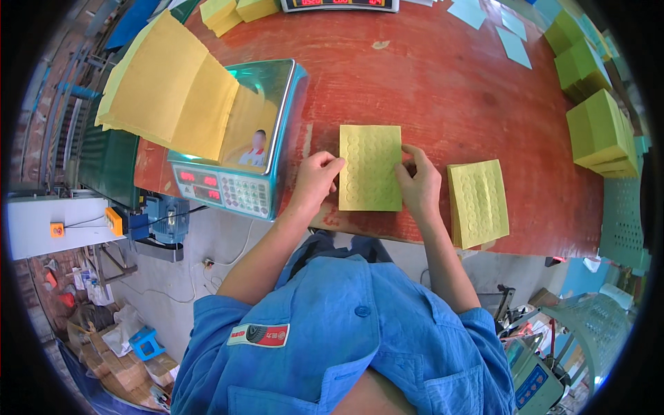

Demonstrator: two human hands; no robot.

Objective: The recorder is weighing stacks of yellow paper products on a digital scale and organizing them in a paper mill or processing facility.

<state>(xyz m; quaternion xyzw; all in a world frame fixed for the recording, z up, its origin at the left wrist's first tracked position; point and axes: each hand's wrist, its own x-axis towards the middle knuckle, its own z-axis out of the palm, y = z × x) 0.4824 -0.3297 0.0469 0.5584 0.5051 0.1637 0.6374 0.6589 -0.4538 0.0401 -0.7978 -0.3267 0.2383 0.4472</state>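
A yellow sheet [370, 169] embossed with rows of circles is between my hands near the table's front edge; whether it is one sheet or a thin stack I cannot tell. My left hand [319, 181] pinches its left edge, thumb on top and fingers curled. At the right edge, my right hand [420, 181] grips it the same way, fingertips partly hidden. Just right of that hand lies a stack of similar embossed yellow sheets [478, 204]. To my left is a teal digital scale [283, 117] with a tall pile of yellow sheets [169, 86] on its shiny pan.
The red worn tabletop [415, 76] carries a second scale display [339, 5] at the far edge. More yellow stacks [602, 131] line the right edge. Pale blue sheets [513, 47] lie at the far right. A motor [166, 218] and cables are below left.
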